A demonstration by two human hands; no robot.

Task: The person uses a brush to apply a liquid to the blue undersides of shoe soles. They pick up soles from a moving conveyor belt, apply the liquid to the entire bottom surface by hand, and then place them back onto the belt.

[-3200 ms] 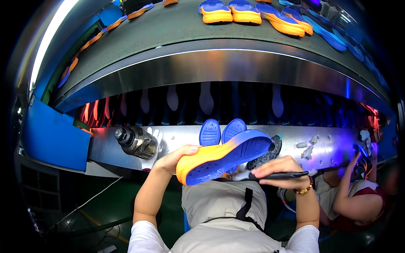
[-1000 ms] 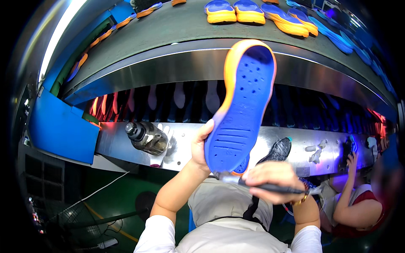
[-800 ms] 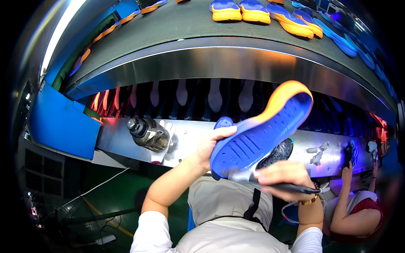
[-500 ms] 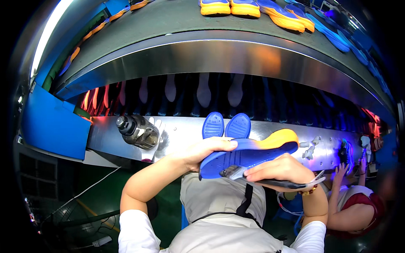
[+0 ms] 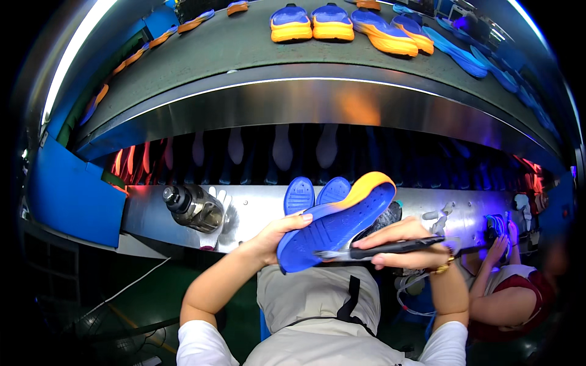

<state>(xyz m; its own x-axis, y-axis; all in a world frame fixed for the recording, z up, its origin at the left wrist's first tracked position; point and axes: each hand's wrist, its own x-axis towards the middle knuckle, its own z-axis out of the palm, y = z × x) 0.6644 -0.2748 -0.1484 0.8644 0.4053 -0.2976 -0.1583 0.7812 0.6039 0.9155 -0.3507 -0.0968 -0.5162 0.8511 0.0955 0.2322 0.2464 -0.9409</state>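
My left hand (image 5: 274,236) grips the heel end of a blue shoe sole (image 5: 348,229) with an orange edge, its thumb over the rim. The sole is tilted, its hollow blue inside facing me and its orange end pointing up to the right. In my right hand (image 5: 406,241) is a black-handled brush (image 5: 397,247). Its pale tip lies against the inside of the sole near the heel end. Just beyond the sole, two blue sole pieces (image 5: 298,195) rest at the metal ledge, partly covered by it. A dark, mottled object (image 5: 390,213) shows behind the sole's right side.
A dark bottle with a black cap (image 5: 194,207) stands on the metal ledge (image 5: 238,226) at left. Above runs a green conveyor belt (image 5: 201,58) bearing several blue and orange soles (image 5: 292,24). Small grey scraps (image 5: 441,216) lie at right, near a co-worker's hands (image 5: 497,247).
The sole has turned so its orange end points higher, and its inside shows more. My right hand has shifted slightly, and the brush handle now shows clearly. The view has tipped upward.
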